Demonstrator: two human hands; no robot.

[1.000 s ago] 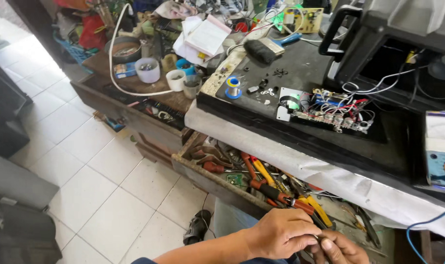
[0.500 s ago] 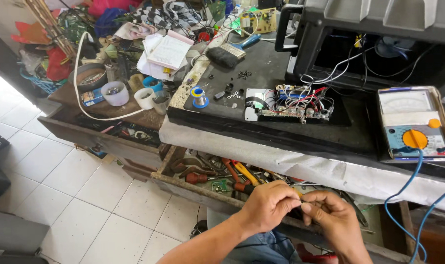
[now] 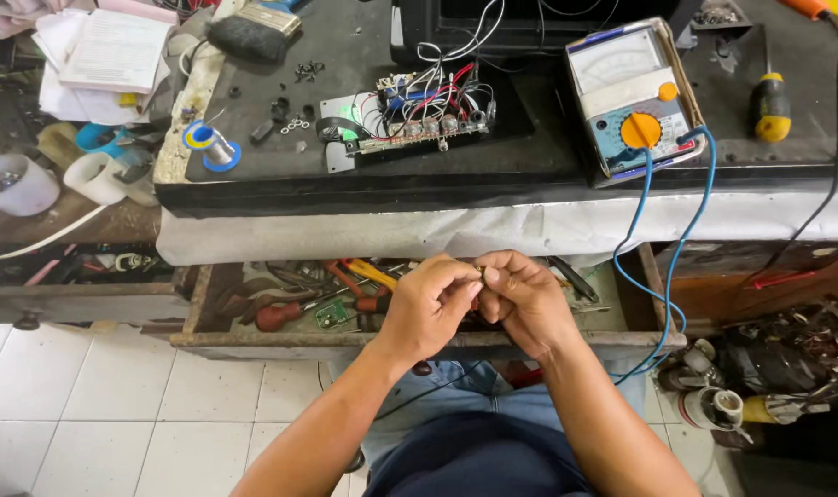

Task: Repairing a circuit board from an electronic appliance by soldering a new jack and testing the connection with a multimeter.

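Fingertips of the left hand (image 3: 428, 308) and right hand (image 3: 522, 304) pinch together on a tiny part (image 3: 480, 271), too small to identify, above the open tool drawer (image 3: 419, 340). If the pinch slips, it would probably vanish among the tools below; blue meter leads (image 3: 663, 276) hang near right.

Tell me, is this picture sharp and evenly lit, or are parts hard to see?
Head view: soft, even daylight, no harsh glare. The meter and circuit board look sharp. The tiny part pinched between left hand and right hand is too small to identify.
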